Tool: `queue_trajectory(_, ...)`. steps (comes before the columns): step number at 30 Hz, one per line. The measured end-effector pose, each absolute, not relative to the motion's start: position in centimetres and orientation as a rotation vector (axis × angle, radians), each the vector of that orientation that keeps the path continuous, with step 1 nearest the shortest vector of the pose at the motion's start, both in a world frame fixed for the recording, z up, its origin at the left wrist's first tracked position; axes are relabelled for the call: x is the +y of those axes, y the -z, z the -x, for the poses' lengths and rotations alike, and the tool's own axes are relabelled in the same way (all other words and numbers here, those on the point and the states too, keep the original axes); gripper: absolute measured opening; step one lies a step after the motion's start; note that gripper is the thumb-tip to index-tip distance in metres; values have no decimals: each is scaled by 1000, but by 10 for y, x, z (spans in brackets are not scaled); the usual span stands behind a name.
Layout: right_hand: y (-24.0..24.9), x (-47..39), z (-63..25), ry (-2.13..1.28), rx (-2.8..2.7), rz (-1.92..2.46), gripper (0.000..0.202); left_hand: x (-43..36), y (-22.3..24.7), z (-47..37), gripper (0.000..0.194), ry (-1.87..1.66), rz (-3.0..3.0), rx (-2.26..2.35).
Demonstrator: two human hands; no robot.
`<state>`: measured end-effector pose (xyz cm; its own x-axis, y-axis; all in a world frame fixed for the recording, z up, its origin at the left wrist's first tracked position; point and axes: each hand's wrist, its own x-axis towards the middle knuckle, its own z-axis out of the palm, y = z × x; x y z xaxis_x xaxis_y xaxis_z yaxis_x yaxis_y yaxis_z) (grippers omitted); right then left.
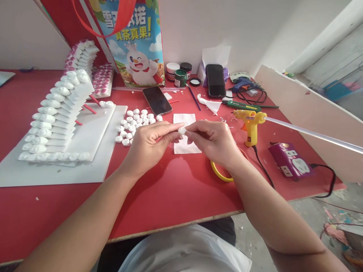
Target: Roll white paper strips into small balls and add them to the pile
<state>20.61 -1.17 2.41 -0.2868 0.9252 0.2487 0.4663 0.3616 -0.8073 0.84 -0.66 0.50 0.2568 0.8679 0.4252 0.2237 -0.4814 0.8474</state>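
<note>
A small white rolled-tissue rose (182, 131) is pinched between the fingertips of both hands. My left hand (151, 143) grips it from the left and my right hand (214, 141) from the right; both are closed. Under the fingers a white tissue sheet (187, 147) lies flat on the red table. Beside my left hand sits a cluster of finished white tissue roses (138, 121). Further left stands a curved white stepped model (61, 121), its steps edged with similar roses, on a white board (93, 170).
A yellow glue gun (251, 126) holds a long clear glue stick at the right, its cord near a purple box (290, 160). Yellow-handled scissors (221, 173) lie partly under my right forearm. Phones (157, 100), paint jars (180, 78) and a printed bag (136, 45) stand behind.
</note>
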Motion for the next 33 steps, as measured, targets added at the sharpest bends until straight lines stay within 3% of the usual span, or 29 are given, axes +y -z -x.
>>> queue_trajectory(9, -24, -14, -206, -564, -2077, 1279, 21, -8, -5, -12, 19, -1122, -1834, 1022)
queue_trajectory(14, -18, -21, -197, -15, -2183, 1412, 20, -14, -3, -23, 18, -1175, -1742, 1064)
queue_trajectory(16, -17, -23, -194, 58, -2187, 1449, 19, -14, -2, -25, 19, -1185, -1686, 1072)
queue_trajectory(18, -19, -22, -193, -123, -2125, 1426, 21, -12, -1, -24, 19, -1177, -1622, 1050)
queue_trajectory(23, -31, -14, -199, -1265, -1486, 1284, 45, -2, 4, -15, 20, -1175, -1485, 969)
queue_trajectory(25, -33, -11, -201, -1516, -1237, 1227, 49, 0, 6, -13, 21, -1176, -1469, 962)
queue_trajectory(28, -34, -9, -199, -1605, -1144, 1175, 50, 0, 6, -14, 23, -1171, -1466, 974)
queue_trajectory(33, -28, -13, -192, -1313, -1296, 1220, 39, -4, 2, -18, 22, -1169, -1434, 953)
